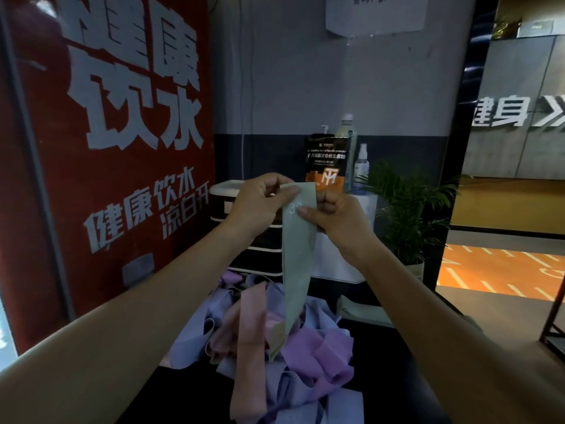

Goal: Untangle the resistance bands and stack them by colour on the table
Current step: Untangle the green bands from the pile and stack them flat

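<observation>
A pale green resistance band [298,255] hangs lifted above the table, its lower end still lying among the pile. My left hand [260,203] pinches its top left edge. My right hand [333,218] pinches its top right edge. Below lies a tangled heap of bands on the dark table [394,362]: light blue ones [195,335], a pink one [249,347] and purple ones [324,353]. A few folded pale green bands [360,310] lie apart at the right of the heap.
A white and dark drawer unit [260,246] stands behind the heap. A dark and orange pouch [327,160], a water bottle [345,130] and a spray bottle [362,163] stand at the back. A potted plant [409,209] is right. A red machine panel [107,148] is at left.
</observation>
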